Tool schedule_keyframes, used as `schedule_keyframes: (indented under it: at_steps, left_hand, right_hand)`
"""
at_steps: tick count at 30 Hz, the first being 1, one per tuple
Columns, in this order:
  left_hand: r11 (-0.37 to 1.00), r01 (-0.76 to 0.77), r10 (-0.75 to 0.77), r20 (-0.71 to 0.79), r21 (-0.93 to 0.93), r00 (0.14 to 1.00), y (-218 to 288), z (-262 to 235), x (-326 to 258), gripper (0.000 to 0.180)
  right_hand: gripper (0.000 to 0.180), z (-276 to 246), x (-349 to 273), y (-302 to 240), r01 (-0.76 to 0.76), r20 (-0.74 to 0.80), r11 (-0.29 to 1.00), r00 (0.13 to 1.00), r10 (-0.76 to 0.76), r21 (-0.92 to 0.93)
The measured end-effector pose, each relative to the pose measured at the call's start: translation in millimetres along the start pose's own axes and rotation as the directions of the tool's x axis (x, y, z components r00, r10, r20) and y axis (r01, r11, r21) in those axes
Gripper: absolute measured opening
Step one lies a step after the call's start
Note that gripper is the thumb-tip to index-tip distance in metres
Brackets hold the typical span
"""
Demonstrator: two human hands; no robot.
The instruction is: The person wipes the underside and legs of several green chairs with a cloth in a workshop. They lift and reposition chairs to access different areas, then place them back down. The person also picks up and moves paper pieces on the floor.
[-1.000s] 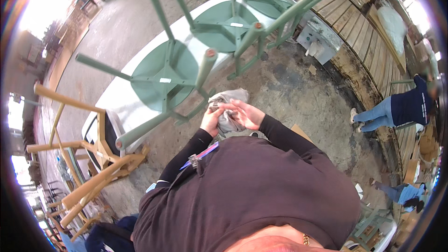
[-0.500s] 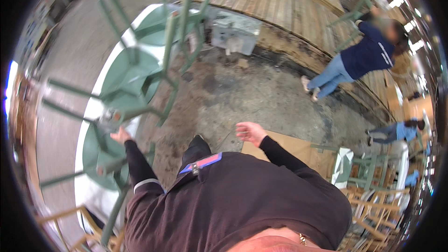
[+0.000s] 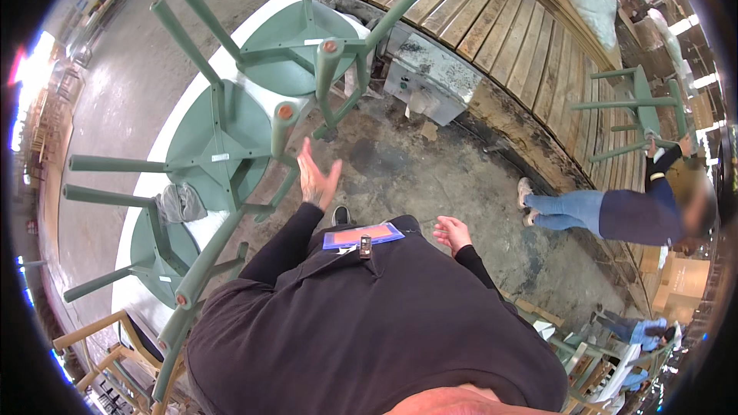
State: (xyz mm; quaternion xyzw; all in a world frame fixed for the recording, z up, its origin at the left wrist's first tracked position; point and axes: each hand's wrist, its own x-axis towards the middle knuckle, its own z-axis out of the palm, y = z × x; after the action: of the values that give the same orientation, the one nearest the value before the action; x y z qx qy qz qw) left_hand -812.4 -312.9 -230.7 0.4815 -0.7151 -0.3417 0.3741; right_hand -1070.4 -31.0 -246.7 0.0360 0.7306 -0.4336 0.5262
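Note:
My left hand (image 3: 319,178) is raised with its fingers spread, holding nothing. It is nearest to the rung of an upturned green chair (image 3: 198,142); contact cannot be made out. My right hand (image 3: 452,233) hangs in front of my body, fingers loosely curled and slightly apart, with nothing visible in it. Further upturned green chairs, one at the far end (image 3: 286,58) and one nearer me (image 3: 165,261), stand seat-down on a long white-covered table (image 3: 165,115). Crumpled clear plastic (image 3: 181,204) lies among the legs.
A slatted wooden platform (image 3: 492,23) runs across the far right, with a grey metal box (image 3: 430,77) beside it. A co-worker (image 3: 630,211) there holds a green chair (image 3: 642,107). Wooden frames (image 3: 115,357) stand at my lower left, more green furniture (image 3: 584,365) at lower right.
My left hand has come away from the plastic and chairs, rightward and up. My right hand is lower and closer in. The view has turned; the co-worker's chair is over the platform.

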Motion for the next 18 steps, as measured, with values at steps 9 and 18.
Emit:
schedule_keyframes:
  at_steps: [9,18]
  left_hand:
    - [0.980,-0.169,0.103,-0.458,-0.105,0.883,79,33,200,0.051]
    - [0.866,-0.153,-0.115,-0.489,-0.475,0.865,121,45,259,0.022]
  right_hand:
    - [0.037,-17,150,-155,0.292,0.334,0.899,0.926,-0.179,-0.327]
    - [0.073,156,182,-371,0.982,0.867,0.058,0.184,-0.464,-0.177]
